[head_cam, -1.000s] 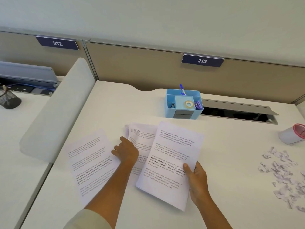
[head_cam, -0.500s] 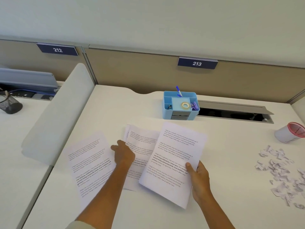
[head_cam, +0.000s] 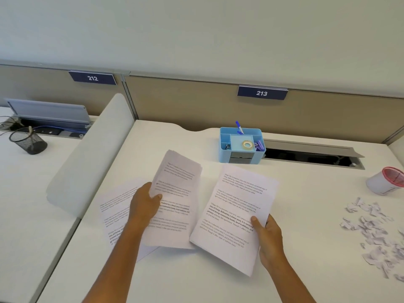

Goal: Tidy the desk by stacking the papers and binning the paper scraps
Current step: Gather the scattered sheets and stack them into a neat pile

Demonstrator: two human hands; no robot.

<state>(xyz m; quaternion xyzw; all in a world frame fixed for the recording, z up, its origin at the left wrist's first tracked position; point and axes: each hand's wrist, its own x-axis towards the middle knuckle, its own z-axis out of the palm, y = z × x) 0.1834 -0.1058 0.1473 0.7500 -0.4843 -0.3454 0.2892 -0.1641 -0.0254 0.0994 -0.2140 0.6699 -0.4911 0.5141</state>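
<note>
Gathering the printed sheets, with none of them stacked yet.
We pinch one bundle (head_cam: pixel 177 200) in our left hand (head_cam: pixel 144 204), lifted off the desk (head_cam: pixel 306 270), and grip another sheet (head_cam: pixel 238 215) with our right hand (head_cam: pixel 267 236); a third sheet (head_cam: pixel 115 213) lies flat under the left arm. We judge the stacking about half done. Scraps (head_cam: pixel 373 232) lie untouched at far right, near a tipped cup (head_cam: pixel 384 181); a blue organiser (head_cam: pixel 241 145) stands behind, clear of us.

White papers (head_cam: pixel 238 217) with black print, white scraps (head_cam: pixel 376 232), light-blue organiser (head_cam: pixel 241 147), pink-rimmed white cup (head_cam: pixel 384 182), navy number plates (head_cam: pixel 262 92).
</note>
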